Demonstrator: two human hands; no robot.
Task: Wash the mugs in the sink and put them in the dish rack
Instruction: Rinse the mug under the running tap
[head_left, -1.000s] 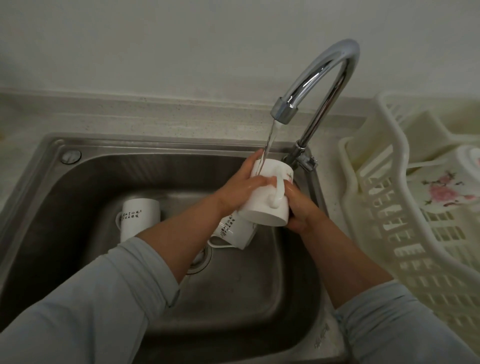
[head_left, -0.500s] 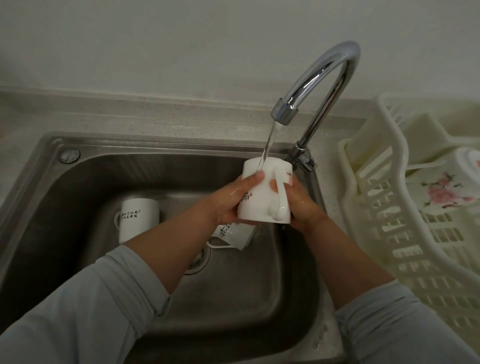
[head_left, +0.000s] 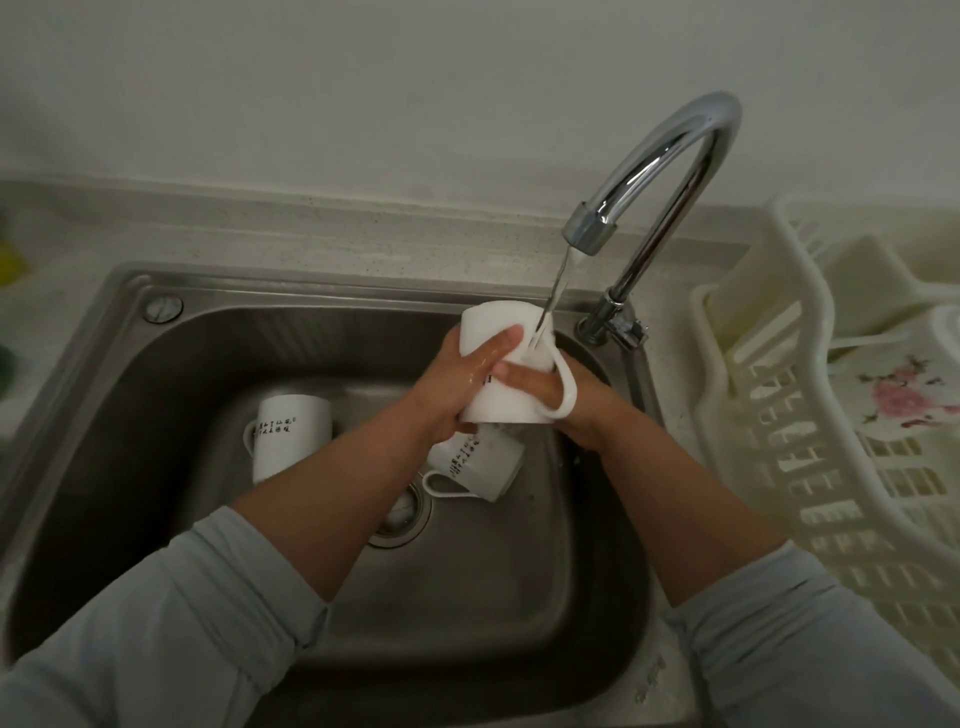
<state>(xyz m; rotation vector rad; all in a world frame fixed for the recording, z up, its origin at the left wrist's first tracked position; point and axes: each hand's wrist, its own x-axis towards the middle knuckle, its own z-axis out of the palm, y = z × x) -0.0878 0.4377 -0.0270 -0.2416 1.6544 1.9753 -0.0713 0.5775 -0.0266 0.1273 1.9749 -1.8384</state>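
Both hands are up over the sink (head_left: 171, 395), in the right rear part of the basin.

- Left hand (head_left: 457, 387) grips the held mug (head_left: 496, 325) from its left side, thumb and fingers curled round the wall.
- Right hand (head_left: 589, 410) grips the same mug from the right, one finger through the handle loop.
- Water (head_left: 558, 280) from the faucet (head_left: 675, 171) lands on the mug's upper right edge.
- Second mug (head_left: 480, 462) lies on its side directly beneath the hands, handle toward the drain (head_left: 400, 519).
- Third mug (head_left: 291, 436) lies left of the left forearm, apart from it.
- Dish rack (head_left: 769, 426) stands right of the right hand, beyond the sink's rim. A flowered dish (head_left: 904, 395) sits inside it.
- Bare basin floor lies between the forearms, on the person's side of the hands.
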